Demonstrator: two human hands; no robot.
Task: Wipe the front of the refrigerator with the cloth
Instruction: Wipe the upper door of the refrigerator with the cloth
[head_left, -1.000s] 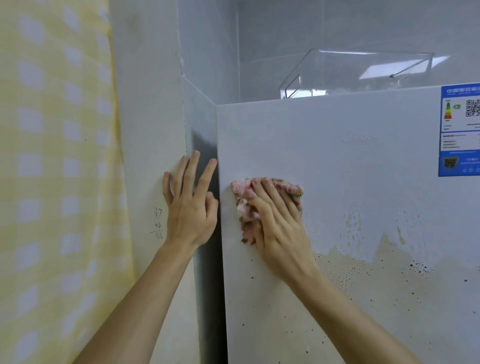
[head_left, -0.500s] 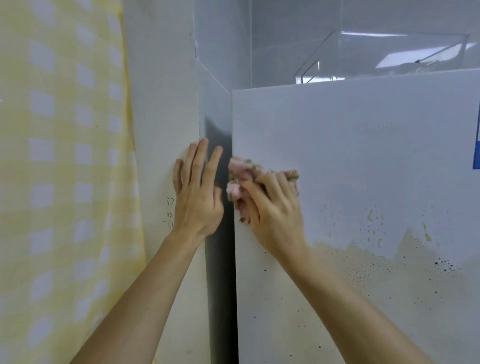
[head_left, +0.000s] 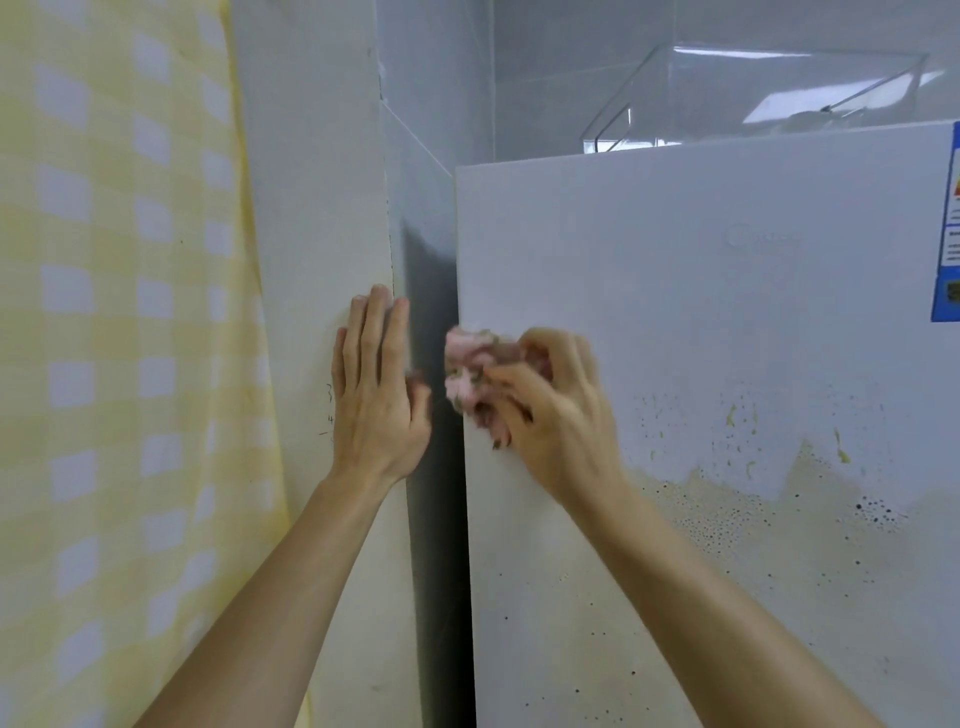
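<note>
Right hand (head_left: 556, 415) has curled its grip round the cloth (head_left: 467, 370).

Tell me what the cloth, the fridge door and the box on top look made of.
Cloth: soft pink fabric, fuzzy and bunched, perhaps terry or microfibre; blurred here.
Fridge door: smooth white sheet, likely painted metal; splatter sits as specks on its surface.
Box: clear hard plastic or acrylic; see-through, with glare.
</note>
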